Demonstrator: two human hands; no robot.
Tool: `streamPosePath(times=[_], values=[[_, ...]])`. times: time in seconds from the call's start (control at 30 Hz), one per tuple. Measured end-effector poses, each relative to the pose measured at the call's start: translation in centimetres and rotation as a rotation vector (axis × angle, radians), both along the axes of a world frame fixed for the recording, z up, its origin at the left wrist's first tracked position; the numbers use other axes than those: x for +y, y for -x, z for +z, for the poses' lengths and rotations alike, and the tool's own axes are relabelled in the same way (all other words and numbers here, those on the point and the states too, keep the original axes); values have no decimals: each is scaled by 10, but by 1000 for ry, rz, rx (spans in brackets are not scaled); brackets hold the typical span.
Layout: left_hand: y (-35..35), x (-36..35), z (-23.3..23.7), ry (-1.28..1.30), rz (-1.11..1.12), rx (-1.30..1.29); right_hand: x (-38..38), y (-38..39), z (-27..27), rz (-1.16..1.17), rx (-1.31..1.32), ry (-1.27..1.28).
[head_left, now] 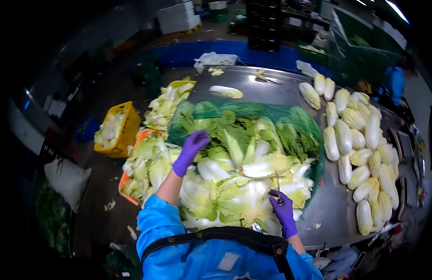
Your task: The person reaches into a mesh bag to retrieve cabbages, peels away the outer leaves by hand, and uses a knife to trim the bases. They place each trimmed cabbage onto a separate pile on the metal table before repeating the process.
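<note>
My left hand (192, 148), in a purple glove, hovers over the left side of the leafy pile with its fingers apart and nothing in them. In my right hand (283, 212), also gloved, is a knife (278, 179), its thin blade pointing away from me. A pale napa cabbage (265, 169) lies just beyond the knife. Loose cabbage leaves (244, 196) are heaped in front of my body. Behind them, untrimmed green cabbages (234, 130) sit in an opened green mesh bag (216, 110).
Trimmed cabbages (358, 140) are piled on the right of the metal table (272, 84). One cabbage (226, 92) lies near its far edge. An orange crate (126, 186) of leaves and a yellow crate (127, 130) stand left. A person in blue (394, 86) is at far right.
</note>
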State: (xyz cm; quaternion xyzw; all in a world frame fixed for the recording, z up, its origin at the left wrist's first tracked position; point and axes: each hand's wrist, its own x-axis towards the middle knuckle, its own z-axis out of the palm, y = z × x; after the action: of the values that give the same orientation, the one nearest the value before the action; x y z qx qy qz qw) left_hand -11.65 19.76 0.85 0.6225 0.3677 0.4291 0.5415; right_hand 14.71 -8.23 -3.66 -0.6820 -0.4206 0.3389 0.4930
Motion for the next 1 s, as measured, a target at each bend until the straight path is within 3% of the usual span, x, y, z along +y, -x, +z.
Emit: streamPosePath(times=[0.07,0.13,0.2,0.27,0.33,0.4,0.53,0.6,0.73,0.77,0.87,0.97,1.0], values=[[-44,0,-24,-137,-169,180,1,-5,-8,-3,-69,-53],[-85,-13,-20,-393,-243,399,-1,-7,0,-59,52,68],[-123,-10,-36,-354,-359,374,-3,-11,-6,-64,82,94],[-157,-1,-53,-479,-378,423,-4,-11,0,-100,143,117],[-187,10,-62,-793,-357,443,-3,-17,5,-134,192,180],[-216,20,-71,-766,-397,419,2,-29,6,-170,201,250],[-275,49,-98,-503,-429,342,31,-75,-23,-240,-28,-39],[-300,63,-108,-406,-410,491,53,-93,-12,-358,225,-13],[-338,78,-103,-278,-306,547,93,-143,-57,-429,361,81],[-344,87,-88,-81,-458,752,98,-148,-59,-415,347,64],[-359,99,-96,65,-545,768,119,-168,-87,-413,423,112],[-370,108,-136,-72,-408,641,129,-172,-87,-398,501,48],[-367,100,-125,-68,-411,651,129,-170,-85,-398,517,10]])
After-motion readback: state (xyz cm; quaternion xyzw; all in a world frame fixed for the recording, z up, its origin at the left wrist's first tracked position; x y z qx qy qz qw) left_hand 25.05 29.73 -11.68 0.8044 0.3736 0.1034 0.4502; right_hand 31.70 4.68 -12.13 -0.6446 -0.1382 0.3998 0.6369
